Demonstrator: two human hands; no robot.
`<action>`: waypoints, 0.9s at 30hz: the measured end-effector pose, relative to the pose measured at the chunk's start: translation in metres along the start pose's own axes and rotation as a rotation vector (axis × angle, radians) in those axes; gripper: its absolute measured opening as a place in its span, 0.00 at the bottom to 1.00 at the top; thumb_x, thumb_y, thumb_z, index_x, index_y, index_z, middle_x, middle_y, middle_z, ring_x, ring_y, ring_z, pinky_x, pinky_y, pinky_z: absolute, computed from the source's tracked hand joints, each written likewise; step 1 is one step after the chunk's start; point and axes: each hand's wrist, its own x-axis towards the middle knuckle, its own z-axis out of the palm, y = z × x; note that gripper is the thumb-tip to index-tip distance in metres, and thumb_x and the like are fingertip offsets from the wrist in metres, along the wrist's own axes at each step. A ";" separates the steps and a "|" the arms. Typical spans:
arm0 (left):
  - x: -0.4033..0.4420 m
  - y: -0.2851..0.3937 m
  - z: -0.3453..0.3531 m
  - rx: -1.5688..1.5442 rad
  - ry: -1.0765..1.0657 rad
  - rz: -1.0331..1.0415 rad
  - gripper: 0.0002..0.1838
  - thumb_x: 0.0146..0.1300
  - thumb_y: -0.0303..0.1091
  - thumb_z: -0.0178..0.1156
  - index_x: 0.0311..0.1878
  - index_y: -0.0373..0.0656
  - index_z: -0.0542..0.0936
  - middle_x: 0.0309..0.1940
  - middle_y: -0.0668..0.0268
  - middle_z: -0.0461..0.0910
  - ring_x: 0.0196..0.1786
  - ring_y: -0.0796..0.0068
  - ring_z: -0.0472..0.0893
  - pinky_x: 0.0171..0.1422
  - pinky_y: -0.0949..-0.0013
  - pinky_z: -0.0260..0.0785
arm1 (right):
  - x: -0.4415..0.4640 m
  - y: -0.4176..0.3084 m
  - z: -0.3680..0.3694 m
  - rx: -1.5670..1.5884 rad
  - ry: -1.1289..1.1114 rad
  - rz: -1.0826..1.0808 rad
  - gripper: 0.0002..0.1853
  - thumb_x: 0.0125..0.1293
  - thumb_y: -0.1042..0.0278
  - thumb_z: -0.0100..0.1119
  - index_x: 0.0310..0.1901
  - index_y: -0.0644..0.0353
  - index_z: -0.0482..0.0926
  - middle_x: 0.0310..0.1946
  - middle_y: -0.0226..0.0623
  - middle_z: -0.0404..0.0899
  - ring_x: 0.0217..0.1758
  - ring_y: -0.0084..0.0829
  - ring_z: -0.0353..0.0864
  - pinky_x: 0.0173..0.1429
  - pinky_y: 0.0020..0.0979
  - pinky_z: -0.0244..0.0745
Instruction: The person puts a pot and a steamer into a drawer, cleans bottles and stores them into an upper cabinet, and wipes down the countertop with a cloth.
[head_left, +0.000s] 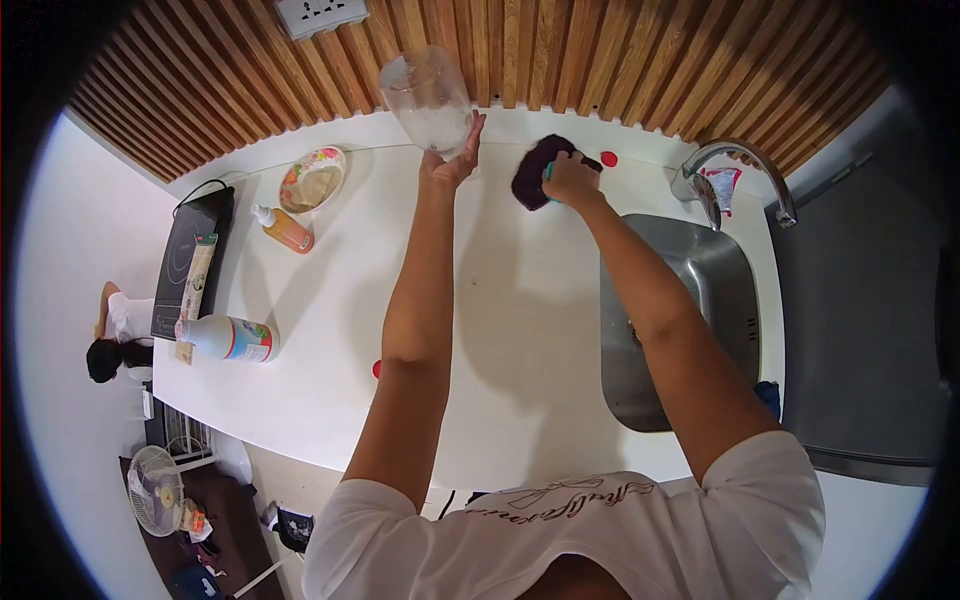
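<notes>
My left hand (455, 163) holds up a clear, see-through jar (425, 92) near the slatted wall. The jar is tilted, and its lower part looks cloudy or wet. Its base rests against my palm and fingers. Further right, my right hand (576, 182) is closed on a dark purple cloth (530, 178) at the back of the white counter (500, 330). A small teal edge shows beside my fingers; I cannot make out what it belongs to.
A steel sink (625, 400) with a curved faucet (745, 150) lies right. On the left are a floral bowl (328, 158), an orange pump bottle (290, 232), a large white bottle (235, 338) and a black induction cooker (180, 260). Another person (125, 320) is beyond the counter.
</notes>
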 end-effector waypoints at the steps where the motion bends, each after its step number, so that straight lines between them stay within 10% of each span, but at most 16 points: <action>1: 0.003 0.002 -0.002 0.003 0.001 -0.005 0.29 0.60 0.47 0.57 0.58 0.36 0.70 0.54 0.48 0.72 0.55 0.44 0.73 0.61 0.37 0.64 | -0.006 0.004 0.001 -0.007 0.013 0.015 0.28 0.58 0.48 0.53 0.52 0.63 0.66 0.52 0.52 0.67 0.50 0.51 0.76 0.49 0.48 0.74; 20: 0.028 0.033 0.000 0.303 -0.078 0.092 0.32 0.67 0.54 0.43 0.67 0.41 0.58 0.63 0.46 0.59 0.63 0.42 0.64 0.63 0.39 0.63 | -0.088 0.034 -0.051 -0.033 -0.092 -0.024 0.33 0.59 0.42 0.53 0.61 0.54 0.64 0.52 0.50 0.68 0.53 0.49 0.75 0.53 0.45 0.72; 24: 0.012 0.018 0.002 0.182 -0.017 0.120 0.44 0.55 0.56 0.60 0.65 0.34 0.57 0.61 0.45 0.58 0.64 0.41 0.62 0.65 0.39 0.62 | -0.052 -0.025 -0.100 0.538 0.605 -0.355 0.26 0.50 0.49 0.69 0.38 0.61 0.68 0.33 0.43 0.70 0.36 0.39 0.71 0.46 0.37 0.69; 27: 0.000 0.009 0.006 0.084 0.077 0.204 0.46 0.54 0.56 0.60 0.65 0.33 0.53 0.61 0.45 0.57 0.64 0.40 0.62 0.66 0.37 0.59 | -0.015 -0.096 -0.156 0.728 0.731 -0.621 0.23 0.49 0.50 0.71 0.30 0.62 0.72 0.28 0.38 0.71 0.33 0.35 0.74 0.38 0.33 0.70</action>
